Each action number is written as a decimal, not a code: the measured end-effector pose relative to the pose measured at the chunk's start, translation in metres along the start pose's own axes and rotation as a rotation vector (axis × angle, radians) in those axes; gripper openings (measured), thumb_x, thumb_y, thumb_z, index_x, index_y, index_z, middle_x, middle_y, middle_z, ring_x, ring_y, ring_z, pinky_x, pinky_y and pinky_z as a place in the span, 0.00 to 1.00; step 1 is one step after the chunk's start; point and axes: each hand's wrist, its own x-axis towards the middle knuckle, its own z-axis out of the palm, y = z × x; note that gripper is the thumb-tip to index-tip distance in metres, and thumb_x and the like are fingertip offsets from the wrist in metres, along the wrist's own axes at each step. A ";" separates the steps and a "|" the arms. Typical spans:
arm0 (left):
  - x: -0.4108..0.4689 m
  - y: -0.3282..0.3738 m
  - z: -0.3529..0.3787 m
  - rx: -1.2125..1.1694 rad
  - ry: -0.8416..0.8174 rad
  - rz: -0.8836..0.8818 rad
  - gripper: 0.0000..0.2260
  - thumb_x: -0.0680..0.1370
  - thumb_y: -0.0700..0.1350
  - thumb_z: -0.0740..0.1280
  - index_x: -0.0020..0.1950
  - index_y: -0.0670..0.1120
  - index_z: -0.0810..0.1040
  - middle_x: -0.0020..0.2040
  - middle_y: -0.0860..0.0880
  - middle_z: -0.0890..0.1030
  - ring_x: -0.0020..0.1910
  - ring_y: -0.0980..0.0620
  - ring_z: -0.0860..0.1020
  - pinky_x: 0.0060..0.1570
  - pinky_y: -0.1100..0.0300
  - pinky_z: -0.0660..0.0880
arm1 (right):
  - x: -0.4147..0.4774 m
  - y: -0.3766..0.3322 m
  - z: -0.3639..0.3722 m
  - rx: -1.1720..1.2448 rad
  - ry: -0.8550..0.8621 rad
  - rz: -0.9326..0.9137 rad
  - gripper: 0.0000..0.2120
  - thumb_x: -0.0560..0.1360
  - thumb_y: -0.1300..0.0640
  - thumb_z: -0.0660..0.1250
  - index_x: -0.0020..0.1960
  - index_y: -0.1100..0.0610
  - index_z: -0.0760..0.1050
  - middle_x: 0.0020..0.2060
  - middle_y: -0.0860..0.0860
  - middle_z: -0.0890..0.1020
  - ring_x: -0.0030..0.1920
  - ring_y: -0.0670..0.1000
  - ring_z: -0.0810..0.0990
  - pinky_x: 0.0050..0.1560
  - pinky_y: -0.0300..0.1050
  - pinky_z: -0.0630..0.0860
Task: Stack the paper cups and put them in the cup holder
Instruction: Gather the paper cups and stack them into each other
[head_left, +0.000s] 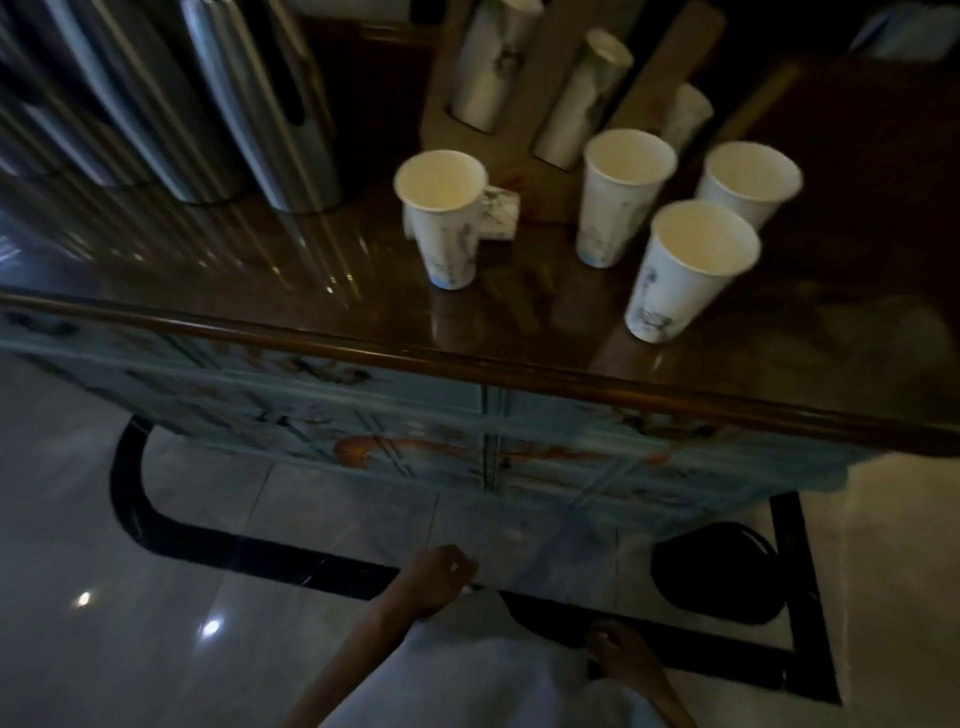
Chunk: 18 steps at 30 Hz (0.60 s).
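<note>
Four paper cups (623, 197) stand on the glossy dark countertop (311, 291); both hands' grip unclear.

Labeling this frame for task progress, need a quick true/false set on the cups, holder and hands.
1. Four loose paper cups stand upright on the counter. True: one at the left, two at the back and one nearest the edge.
2. The loose cups are already nested together. False: each stands apart.
3. The cup holder already has cups in its slots. True.
4. The left hand holds a cup. False: it is low, in front of the cabinet, with no cup.
5. The right hand rests on the counter. False: it is down near the body, below the counter.
</note>
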 end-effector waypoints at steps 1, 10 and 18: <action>0.000 -0.009 -0.007 -0.047 0.038 -0.002 0.15 0.82 0.51 0.64 0.63 0.44 0.80 0.61 0.43 0.83 0.61 0.44 0.80 0.59 0.56 0.74 | -0.001 -0.013 -0.002 0.037 -0.032 -0.018 0.15 0.82 0.53 0.65 0.66 0.56 0.76 0.63 0.56 0.80 0.61 0.54 0.79 0.62 0.46 0.73; -0.044 0.052 -0.121 -0.368 0.537 0.575 0.12 0.81 0.52 0.64 0.59 0.50 0.81 0.51 0.56 0.84 0.50 0.59 0.83 0.50 0.56 0.82 | -0.065 -0.186 -0.084 0.389 0.217 -0.542 0.12 0.78 0.61 0.71 0.54 0.44 0.80 0.52 0.41 0.86 0.58 0.45 0.83 0.50 0.27 0.76; -0.008 0.139 -0.207 -0.530 0.891 0.648 0.40 0.72 0.53 0.76 0.78 0.51 0.59 0.73 0.49 0.70 0.69 0.56 0.71 0.64 0.58 0.73 | -0.107 -0.338 -0.187 0.421 0.509 -0.985 0.14 0.79 0.49 0.68 0.64 0.44 0.78 0.55 0.36 0.83 0.57 0.33 0.80 0.51 0.24 0.74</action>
